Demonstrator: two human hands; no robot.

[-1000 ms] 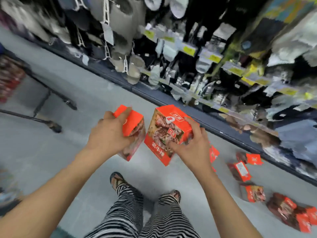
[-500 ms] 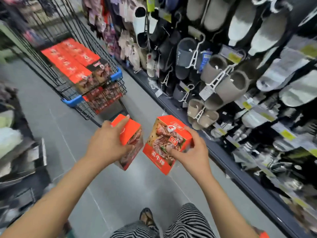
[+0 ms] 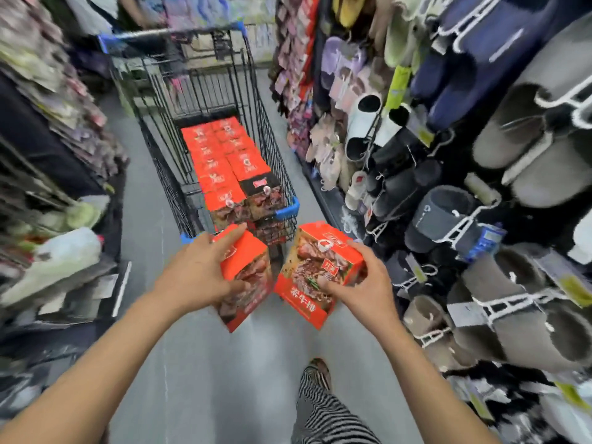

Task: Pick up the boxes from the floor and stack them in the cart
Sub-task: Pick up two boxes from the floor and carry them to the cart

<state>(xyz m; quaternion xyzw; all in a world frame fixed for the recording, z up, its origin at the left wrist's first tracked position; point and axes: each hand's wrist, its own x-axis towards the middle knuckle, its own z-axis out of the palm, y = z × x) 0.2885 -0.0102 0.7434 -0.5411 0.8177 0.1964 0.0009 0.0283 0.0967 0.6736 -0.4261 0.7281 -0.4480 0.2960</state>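
Two red boxes printed with a meat picture were held in the air just short of the cart's near end. The left box (image 3: 248, 278) sat tilted in the left grip (image 3: 195, 274), which clasped it from its left side, fingers over the top and thumb on the front. The right box (image 3: 315, 267), just beside it, was clasped from its right side by the right grip (image 3: 365, 283).

The cart (image 3: 287, 210), black wire with blue corner guards, carried stacked boxes (image 3: 224, 161) of the same red kind in rows and stood on a grey floor (image 3: 198, 363) in a shop aisle. Right of the cart hung slippers (image 3: 512, 155) on white hangers. Left of it ran blurred shelves (image 3: 48, 155). Nearer than the cart showed a striped trouser leg (image 3: 320, 408) and a sandalled foot (image 3: 317, 368).
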